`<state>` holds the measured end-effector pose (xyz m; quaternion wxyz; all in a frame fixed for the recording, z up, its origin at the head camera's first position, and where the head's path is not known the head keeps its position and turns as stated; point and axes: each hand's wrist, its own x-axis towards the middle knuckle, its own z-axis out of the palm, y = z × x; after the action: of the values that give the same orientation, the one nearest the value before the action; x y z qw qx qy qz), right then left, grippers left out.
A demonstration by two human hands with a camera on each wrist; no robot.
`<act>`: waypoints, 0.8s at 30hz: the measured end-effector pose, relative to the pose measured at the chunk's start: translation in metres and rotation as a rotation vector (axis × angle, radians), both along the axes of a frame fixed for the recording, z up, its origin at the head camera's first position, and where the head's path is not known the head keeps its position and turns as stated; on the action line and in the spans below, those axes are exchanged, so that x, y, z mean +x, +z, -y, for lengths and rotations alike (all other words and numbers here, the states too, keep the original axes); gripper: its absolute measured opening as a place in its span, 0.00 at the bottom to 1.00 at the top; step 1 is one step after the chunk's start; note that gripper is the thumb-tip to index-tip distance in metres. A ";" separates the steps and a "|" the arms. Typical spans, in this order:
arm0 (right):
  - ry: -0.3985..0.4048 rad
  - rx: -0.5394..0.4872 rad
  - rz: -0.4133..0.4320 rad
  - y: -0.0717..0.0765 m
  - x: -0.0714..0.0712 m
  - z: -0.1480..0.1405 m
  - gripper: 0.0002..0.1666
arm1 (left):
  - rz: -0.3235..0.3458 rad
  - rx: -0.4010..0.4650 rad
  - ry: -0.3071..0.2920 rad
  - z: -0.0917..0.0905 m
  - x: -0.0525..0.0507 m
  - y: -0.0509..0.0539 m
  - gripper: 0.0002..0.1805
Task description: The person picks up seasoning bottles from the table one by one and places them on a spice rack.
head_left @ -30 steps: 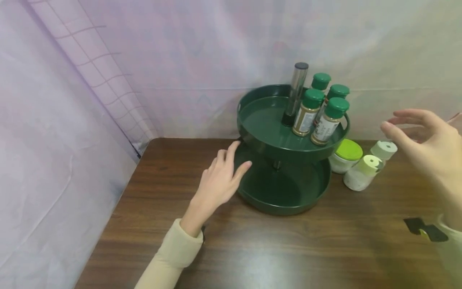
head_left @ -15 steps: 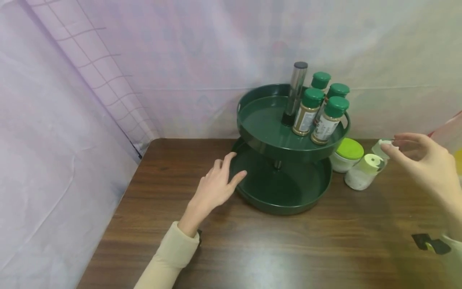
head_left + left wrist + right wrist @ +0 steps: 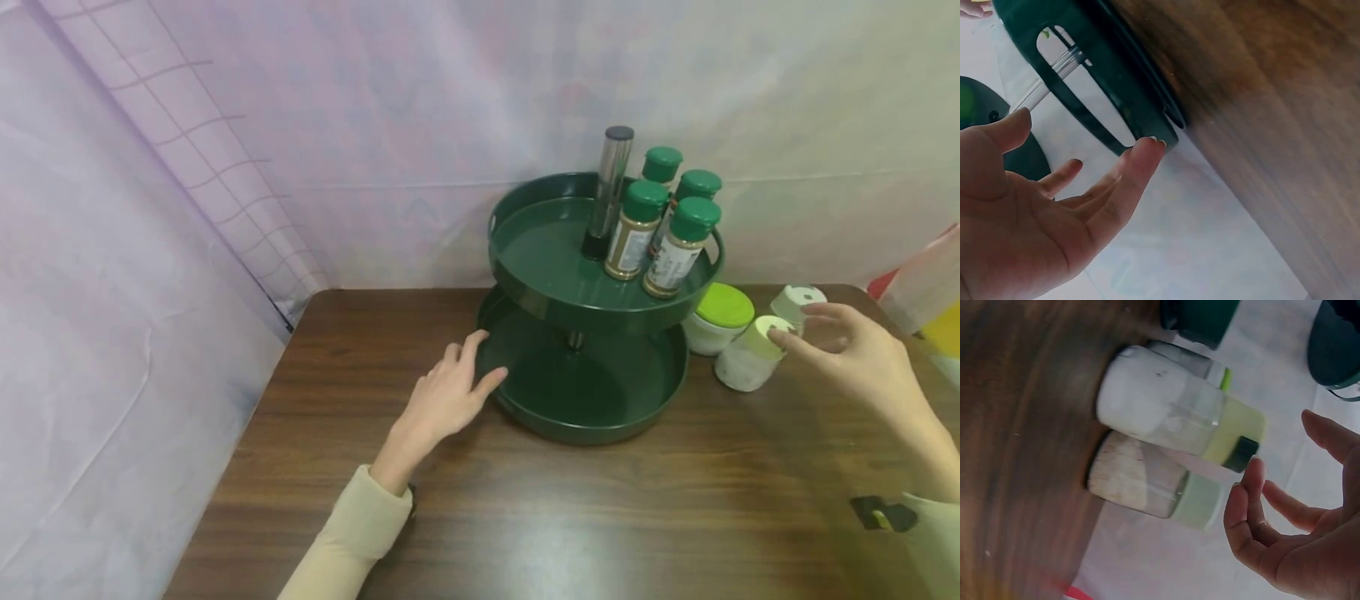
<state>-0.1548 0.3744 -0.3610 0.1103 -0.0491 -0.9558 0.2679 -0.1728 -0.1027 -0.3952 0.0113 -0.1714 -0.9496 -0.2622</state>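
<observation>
upright on the surface (image 3: 525, 533), just to the right of the two-tier green stand (image 3: 558, 297): a clear yellow-capped jar (image 3: 748, 358) with white contents. beside that cap, the right grip (image 3: 862, 358), thumb and bent fingers apart; cannot tell whether touching. lower and further left than half a second ago, over at this jar rather than at the pale-green-capped jar (image 3: 1157, 481) behind it, with more of the latter's top in sight. reaching in from the right, thumb pointing toward the stand.

at the left rim of the lower tier, the left grip (image 3: 442, 392), lower along the stand than a second ago. fingers loosely bent, thumb spread well away from them; fingertip contact with the rim hard to tell. stretched up from the lower left in a cream sleeve (image 3: 363, 517).

between stand and yellow cap, a white tub (image 3: 716, 321) with a lime lid. on the upper tier, unmoved, four green-capped bottles (image 3: 673, 265) and a tall clear cylinder (image 3: 611, 187) with a dark top. behind everything, pale cloth (image 3: 420, 108).
</observation>
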 end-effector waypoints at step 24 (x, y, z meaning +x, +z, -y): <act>0.061 0.029 -0.014 -0.028 -0.020 -0.001 0.42 | 0.021 -0.072 -0.040 -0.004 0.004 -0.009 0.36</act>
<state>-0.1753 0.3750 -0.3888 0.1098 -0.0166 -0.9599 0.2576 -0.1688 -0.0985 -0.4037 -0.0100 -0.1880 -0.9548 -0.2300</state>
